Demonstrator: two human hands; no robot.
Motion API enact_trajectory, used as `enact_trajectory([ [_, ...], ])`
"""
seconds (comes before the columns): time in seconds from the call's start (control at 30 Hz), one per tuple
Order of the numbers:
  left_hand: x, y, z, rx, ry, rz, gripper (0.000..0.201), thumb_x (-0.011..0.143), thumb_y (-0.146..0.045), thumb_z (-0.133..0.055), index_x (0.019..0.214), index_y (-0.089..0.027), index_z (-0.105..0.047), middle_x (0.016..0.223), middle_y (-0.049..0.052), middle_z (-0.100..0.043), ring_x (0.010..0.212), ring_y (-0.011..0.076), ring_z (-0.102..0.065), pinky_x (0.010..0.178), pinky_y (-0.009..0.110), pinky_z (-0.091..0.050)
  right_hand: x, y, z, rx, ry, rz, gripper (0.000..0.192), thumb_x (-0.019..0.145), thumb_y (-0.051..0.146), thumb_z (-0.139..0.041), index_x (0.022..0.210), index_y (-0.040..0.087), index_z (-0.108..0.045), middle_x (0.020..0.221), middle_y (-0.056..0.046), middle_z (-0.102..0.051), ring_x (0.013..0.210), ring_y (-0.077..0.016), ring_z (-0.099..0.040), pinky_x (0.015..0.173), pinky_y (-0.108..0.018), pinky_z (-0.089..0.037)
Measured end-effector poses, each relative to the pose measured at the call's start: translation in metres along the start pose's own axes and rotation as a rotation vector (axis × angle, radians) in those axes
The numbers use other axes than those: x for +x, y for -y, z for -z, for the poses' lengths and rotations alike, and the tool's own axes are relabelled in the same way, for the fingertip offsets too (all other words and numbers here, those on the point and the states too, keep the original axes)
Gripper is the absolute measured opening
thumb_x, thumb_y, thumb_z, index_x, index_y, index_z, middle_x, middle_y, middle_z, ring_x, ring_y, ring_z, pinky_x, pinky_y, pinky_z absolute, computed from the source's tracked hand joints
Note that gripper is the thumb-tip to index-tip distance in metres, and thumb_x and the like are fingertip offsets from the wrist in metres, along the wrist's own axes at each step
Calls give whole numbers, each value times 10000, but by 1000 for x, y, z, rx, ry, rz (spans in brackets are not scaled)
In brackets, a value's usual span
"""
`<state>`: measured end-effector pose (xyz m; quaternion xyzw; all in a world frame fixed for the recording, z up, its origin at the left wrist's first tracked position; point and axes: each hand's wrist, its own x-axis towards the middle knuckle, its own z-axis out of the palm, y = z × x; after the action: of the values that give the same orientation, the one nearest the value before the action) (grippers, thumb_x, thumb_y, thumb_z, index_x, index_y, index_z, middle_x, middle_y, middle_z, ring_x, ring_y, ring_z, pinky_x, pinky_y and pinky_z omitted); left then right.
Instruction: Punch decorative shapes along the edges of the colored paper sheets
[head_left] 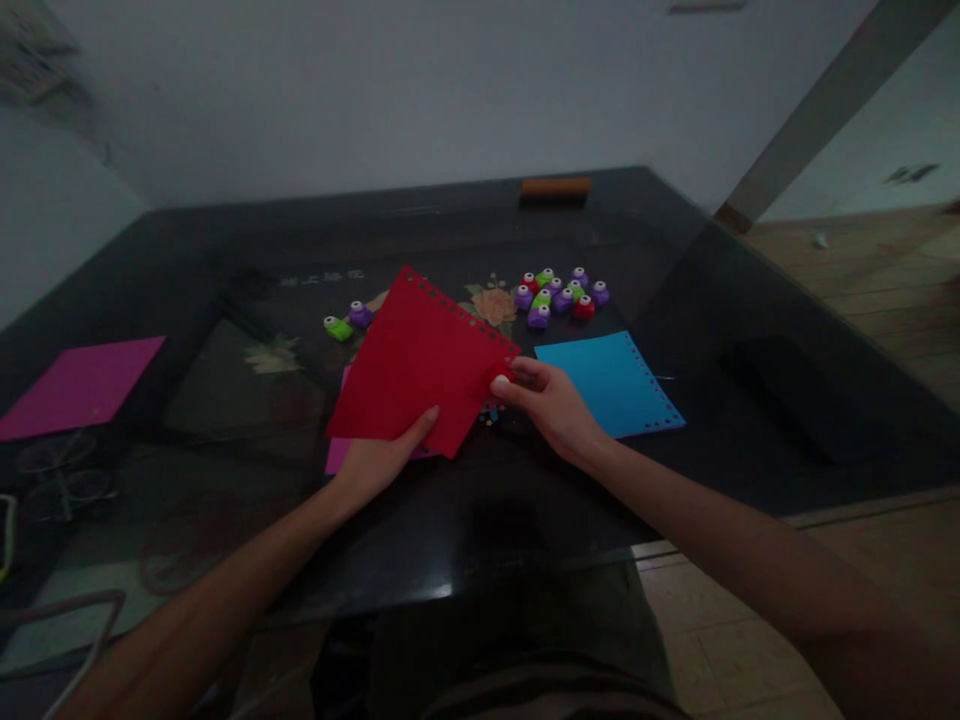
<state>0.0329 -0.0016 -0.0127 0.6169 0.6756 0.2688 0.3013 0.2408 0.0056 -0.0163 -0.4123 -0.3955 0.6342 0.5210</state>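
A red paper sheet (420, 365) with a row of punched holes along its upper right edge is held above the dark glass table (247, 250). My left hand (379, 462) grips its lower edge, thumb on top. My right hand (547, 400) pinches its right corner. A pink sheet (337, 455) lies partly hidden under the red one. To the right lies a blue sheet (611, 385) with punched holes along its right and bottom edges.
A cluster of several small punches (559, 293) in purple, green and red sits behind the blue sheet. A green punch (338, 327) and a purple punch (360, 314) lie left of the red sheet. A magenta sheet (79, 385) lies far left. An orange block (556, 186) rests at the back edge.
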Motion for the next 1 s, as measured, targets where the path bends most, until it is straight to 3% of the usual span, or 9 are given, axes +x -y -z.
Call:
enact_trajectory([
  [0.23, 2, -1, 3, -57, 5, 55, 587, 760, -477, -626, 1249, -172, -518, 1258, 135, -605, 1298, 282, -437, 1140, 459, -245, -2, 4, 1, 22, 47, -5, 291, 658, 291, -774, 923, 209, -685, 962, -27, -715, 875, -169, -654, 875, -351, -492],
  [0.57, 5, -4, 8, -46, -5, -53, 502, 792, -436, -557, 1221, -175, -556, 1223, 94, -637, 1276, 245, -466, 1130, 406, -263, 1, 0, 8, -10, 133, -14, 239, 732, 344, -727, 940, 231, -690, 1006, -16, -707, 895, -155, -651, 887, -337, -503],
  [0.87, 2, -2, 6, 22, -33, -84, 523, 803, -480, -545, 1231, -181, -558, 1204, 98, -645, 1287, 247, -453, 1141, 395, -230, -3, 0, 0, 15, 92, 14, 219, 695, 289, -757, 890, 240, -671, 967, 5, -702, 907, -147, -646, 881, -315, -507],
  [1.0, 3, 11, 9, 142, 9, -113, 444, 805, -482, -541, 1151, -215, -620, 1106, 81, -693, 1217, 261, -527, 1098, 398, -317, -4, 3, 0, 13, 63, 27, 269, 638, 278, -790, 863, 233, -650, 962, 5, -703, 927, -165, -646, 912, -353, -499],
])
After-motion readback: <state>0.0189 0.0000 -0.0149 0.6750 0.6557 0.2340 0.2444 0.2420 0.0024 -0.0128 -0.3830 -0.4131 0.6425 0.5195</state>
